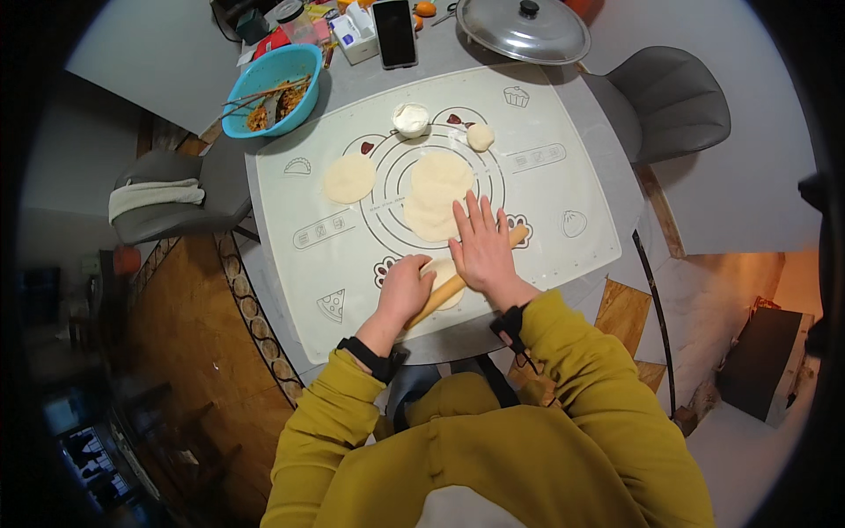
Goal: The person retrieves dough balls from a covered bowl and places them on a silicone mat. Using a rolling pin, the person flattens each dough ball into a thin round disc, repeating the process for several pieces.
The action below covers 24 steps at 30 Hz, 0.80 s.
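A wooden rolling pin (pixel 446 290) lies slantwise across a flat round of dough (pixel 450 302) near the mat's front edge. My right hand (pixel 485 254) rests palm down on the pin, fingers spread and extended. My left hand (pixel 404 287) is curled at the left side of the same dough round, by its edge; whether it pinches the dough cannot be told. Beyond my hands, two overlapping dough rounds (pixel 436 198) lie on the printed circles of the white pastry mat (pixel 568 178). Another round (pixel 350 179) is to their left, and a small dough ball (pixel 480 137) sits behind them.
A small container of white powder (pixel 410 121) stands on the mat. Behind it are a blue bowl (pixel 315 79) of filling with chopsticks, a tissue box (pixel 356 39), a phone (pixel 395 34) and a metal lid (pixel 521 30). Grey chairs (pixel 673 99) flank the table.
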Available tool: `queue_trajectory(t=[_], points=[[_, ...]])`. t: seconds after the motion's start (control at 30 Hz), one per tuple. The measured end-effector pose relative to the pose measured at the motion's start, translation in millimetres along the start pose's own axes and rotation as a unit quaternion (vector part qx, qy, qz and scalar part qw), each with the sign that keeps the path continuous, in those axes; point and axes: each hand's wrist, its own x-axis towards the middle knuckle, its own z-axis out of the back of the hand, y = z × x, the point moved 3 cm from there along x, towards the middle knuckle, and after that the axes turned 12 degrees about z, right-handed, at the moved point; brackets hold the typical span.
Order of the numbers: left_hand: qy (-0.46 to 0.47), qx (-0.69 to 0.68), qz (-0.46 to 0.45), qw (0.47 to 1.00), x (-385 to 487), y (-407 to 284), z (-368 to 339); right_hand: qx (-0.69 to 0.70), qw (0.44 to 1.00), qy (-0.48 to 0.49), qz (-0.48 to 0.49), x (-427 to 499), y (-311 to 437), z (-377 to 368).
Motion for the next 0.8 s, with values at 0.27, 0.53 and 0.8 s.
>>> queue_trajectory(t=[0.27,0.53,0.8], points=[[0.083,0.105,0.020,0.991,13.3,-10.3,-3.0,0.075,0.994,-0.077,0.026,-12.3,-1.8,20.3],[-0.032,-0.006,0.041,0.999,-25.4,11.4,-9.7,0.040,0.999,-0.005,0.003,-88.5,-11.2,12.7],[-0.055,0.070,0.049,0.995,-32.5,15.3,2.6,0.013,0.994,-0.065,-0.090,23.2,10.5,-1.6]])
